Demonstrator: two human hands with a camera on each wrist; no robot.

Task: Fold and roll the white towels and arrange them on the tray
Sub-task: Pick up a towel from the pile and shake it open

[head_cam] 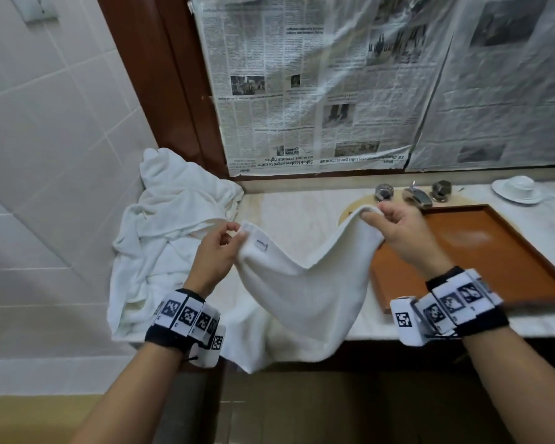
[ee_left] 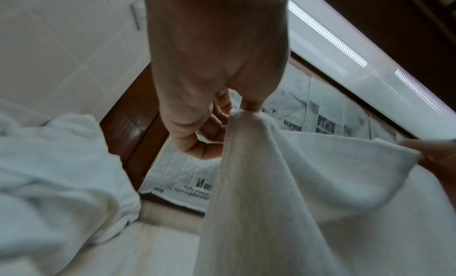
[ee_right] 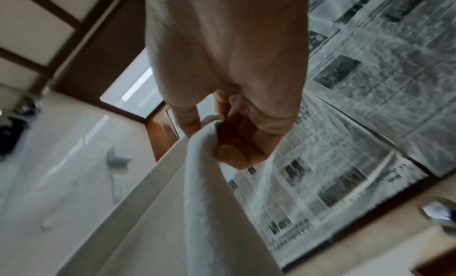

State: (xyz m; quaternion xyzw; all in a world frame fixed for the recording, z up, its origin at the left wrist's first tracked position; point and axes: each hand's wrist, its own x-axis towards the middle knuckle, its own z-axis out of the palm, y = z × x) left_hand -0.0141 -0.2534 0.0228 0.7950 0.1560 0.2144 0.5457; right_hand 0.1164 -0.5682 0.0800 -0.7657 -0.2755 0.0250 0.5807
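hands: left hand [head_cam: 217, 251] and right hand [head_cam: 401, 230] each pinch a top corner of the white towel [head_cam: 305, 293], held apart
white towel: sags between them above the bench [head_cam: 305, 206]
tray [head_cam: 481, 251]: on bench, right
towel pile [head_cam: 170, 232]: left

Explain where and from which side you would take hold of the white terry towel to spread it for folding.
Pinch the white terry towel at its two top corners from above, as the left hand and right hand do: the hemmed edge sags between them and the cloth hangs free below.
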